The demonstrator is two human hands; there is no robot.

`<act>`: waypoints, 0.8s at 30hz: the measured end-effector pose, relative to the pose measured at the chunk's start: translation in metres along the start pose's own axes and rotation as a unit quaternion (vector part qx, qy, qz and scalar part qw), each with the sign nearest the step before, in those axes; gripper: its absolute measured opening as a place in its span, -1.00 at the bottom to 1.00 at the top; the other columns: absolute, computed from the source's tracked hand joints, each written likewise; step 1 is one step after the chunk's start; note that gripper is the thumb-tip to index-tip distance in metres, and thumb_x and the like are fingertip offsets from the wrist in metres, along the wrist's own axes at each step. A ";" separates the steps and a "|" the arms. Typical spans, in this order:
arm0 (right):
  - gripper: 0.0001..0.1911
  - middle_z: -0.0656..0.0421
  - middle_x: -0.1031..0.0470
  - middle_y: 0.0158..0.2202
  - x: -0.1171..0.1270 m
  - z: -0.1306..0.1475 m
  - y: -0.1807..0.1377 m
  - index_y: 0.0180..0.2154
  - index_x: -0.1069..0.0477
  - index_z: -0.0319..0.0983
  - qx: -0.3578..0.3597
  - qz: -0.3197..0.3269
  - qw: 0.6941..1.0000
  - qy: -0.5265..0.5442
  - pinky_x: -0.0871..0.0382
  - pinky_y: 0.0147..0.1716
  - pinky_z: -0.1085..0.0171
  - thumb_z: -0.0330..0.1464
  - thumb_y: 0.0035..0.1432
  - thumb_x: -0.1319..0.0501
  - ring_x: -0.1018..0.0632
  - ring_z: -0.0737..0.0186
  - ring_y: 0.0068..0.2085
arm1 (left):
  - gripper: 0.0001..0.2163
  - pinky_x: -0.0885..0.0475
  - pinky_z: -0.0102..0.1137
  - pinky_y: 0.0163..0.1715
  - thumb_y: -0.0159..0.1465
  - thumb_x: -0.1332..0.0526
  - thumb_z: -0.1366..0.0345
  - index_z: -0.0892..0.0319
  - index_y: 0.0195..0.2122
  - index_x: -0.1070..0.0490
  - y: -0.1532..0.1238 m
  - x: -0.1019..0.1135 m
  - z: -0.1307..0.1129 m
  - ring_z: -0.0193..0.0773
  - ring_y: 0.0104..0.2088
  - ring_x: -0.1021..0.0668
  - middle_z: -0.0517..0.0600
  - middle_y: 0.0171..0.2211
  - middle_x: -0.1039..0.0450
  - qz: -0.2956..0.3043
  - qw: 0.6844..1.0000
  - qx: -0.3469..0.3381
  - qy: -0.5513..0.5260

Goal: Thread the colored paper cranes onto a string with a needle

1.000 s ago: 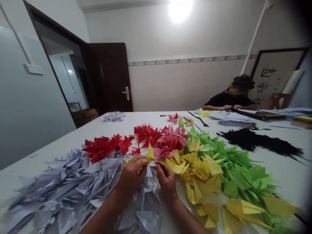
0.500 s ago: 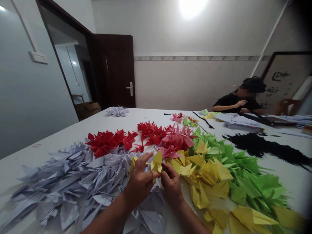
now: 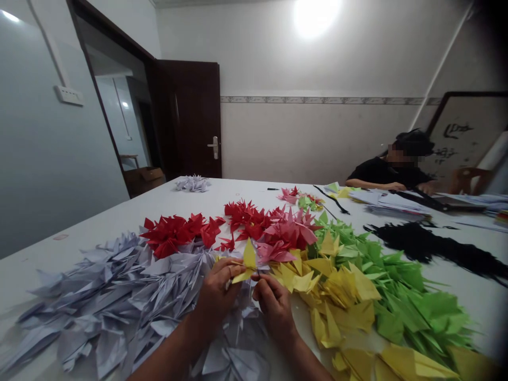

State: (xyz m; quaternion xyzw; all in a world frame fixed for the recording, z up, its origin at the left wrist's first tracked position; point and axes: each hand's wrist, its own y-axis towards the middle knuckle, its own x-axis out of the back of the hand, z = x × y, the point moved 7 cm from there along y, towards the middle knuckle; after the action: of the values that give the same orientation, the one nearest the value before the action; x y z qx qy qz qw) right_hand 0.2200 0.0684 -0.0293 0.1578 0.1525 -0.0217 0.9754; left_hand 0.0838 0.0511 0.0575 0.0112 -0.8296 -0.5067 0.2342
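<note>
My left hand (image 3: 216, 293) and my right hand (image 3: 273, 301) meet over the table, both pinching one small yellow folded paper piece (image 3: 246, 263) whose point sticks upward. Under my wrists lies a big heap of pale lilac folded papers (image 3: 119, 296). To the right of my right hand spreads a heap of yellow folded papers (image 3: 337, 296), with green ones (image 3: 397, 280) beyond it. Red (image 3: 178, 235) and pink (image 3: 289, 233) folded papers lie just behind my hands.
The white table (image 3: 119, 217) runs back to a dark door (image 3: 188, 119). A black paper heap (image 3: 432, 246) lies at the right. Another person in black (image 3: 391, 169) sits at the far right corner with paper sheets (image 3: 387, 201). A small lilac pile (image 3: 193, 183) sits far back.
The yellow piece has been turned and refolded between my fingers; its tip now points up. My hands stay in the same spot. The other person's raised hand has come down to the table.
</note>
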 end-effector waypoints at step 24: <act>-0.63 0.25 -0.28 -0.63 -0.003 0.012 -0.002 -0.36 -0.52 -0.29 0.030 0.015 0.992 -0.118 -0.17 -0.60 0.40 -0.11 0.09 -0.16 -0.29 0.37 -0.58 | -0.91 -0.46 -0.47 -0.30 0.18 -0.22 0.48 0.20 -0.31 -0.44 0.005 0.005 -0.008 -0.33 -0.32 -0.53 -0.01 -0.36 -0.47 -0.034 0.999 0.003 -0.023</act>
State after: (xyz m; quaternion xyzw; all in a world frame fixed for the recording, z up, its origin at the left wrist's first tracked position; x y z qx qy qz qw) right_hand 0.2202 0.0629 -0.0185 0.1853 0.0330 -0.0304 0.9817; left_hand 0.0837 0.0455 0.0671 0.0279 -0.8355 -0.5120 0.1975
